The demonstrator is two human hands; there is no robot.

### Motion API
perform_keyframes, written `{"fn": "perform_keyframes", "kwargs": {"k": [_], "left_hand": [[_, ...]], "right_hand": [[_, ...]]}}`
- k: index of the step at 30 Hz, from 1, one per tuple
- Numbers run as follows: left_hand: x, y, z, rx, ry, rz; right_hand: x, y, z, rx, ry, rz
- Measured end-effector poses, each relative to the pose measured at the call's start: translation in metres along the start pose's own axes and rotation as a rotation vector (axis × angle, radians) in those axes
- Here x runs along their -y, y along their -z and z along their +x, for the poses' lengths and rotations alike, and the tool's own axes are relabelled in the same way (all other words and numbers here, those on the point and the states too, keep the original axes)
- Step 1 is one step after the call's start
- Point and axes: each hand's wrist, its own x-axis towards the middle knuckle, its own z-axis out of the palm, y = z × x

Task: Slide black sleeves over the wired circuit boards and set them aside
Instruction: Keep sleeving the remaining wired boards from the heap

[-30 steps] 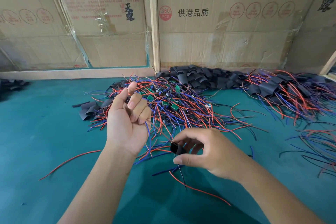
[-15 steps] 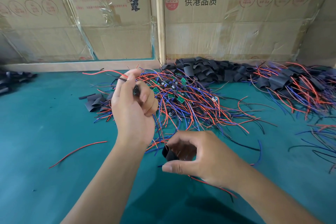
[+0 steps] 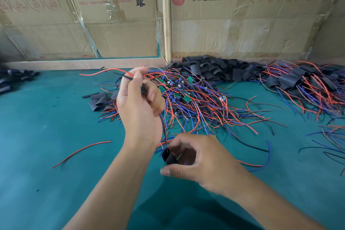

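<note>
Pinching a soft black tubular sleeve, right hand.

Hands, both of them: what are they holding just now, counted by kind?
Black sleeve: 1, pinched in the right hand.
Wired circuit board: 1, gripped in the left hand, mostly hidden by the fingers, its blue and red wires hanging down to the sleeve's open end.
Total: 2
</note>
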Motion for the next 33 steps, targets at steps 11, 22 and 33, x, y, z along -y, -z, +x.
{"fn": "perform_keyframes", "kwargs": {"k": [11, 22, 33], "left_hand": [[0.003, -0.005, -0.004, -0.200, -0.085, 0.043], [0.003, -0.006, -0.005, -0.259, -0.150, 0.074], [0.002, -0.009, -0.014, -0.115, -0.281, 0.102]], "right_hand": [[-0.001, -0.004, 0.001, -0.037, -0.002, 0.003], [-0.004, -0.008, 0.001, -0.088, 0.014, -0.065], [-0.008, -0.006, 0.005, -0.106, -0.146, 0.237]]}}
